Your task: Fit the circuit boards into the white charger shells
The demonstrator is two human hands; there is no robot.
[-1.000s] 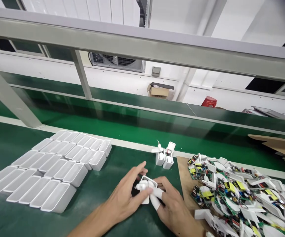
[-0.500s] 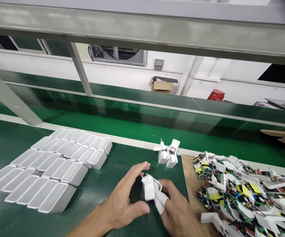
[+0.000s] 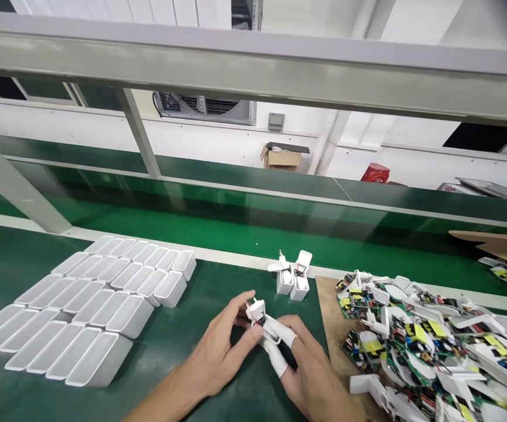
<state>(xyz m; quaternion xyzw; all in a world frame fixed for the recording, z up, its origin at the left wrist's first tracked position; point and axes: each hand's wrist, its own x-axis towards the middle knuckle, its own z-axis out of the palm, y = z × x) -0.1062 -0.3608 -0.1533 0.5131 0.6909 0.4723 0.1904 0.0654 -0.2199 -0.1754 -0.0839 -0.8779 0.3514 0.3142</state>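
A small white power adapter (image 3: 257, 312), its plug pins pointing up and to the left and dark parts showing inside, is held between both hands above the green bench. My left hand (image 3: 215, 354) grips it from the left, thumb in front and fingers behind. White covers wrap fingertips of my right hand (image 3: 319, 375), which pinches the adapter's right side. Beyond the hands stand two white adapter cases (image 3: 299, 288) with tilted caps and white parts inside. Some of the held adapter is hidden by fingers.
Rows of open white cases (image 3: 99, 360) cover the bench's left side. At right, circuit boards with white caps (image 3: 415, 340) are heaped on brown cardboard (image 3: 330, 316). A green channel (image 3: 218, 231) runs behind the bench (image 3: 200, 310), below a grey metal frame (image 3: 253, 64).
My left hand has closed in from beside the adapter and now grips it. The adapter has turned, showing its dark inner parts. The camera view has shifted slightly.
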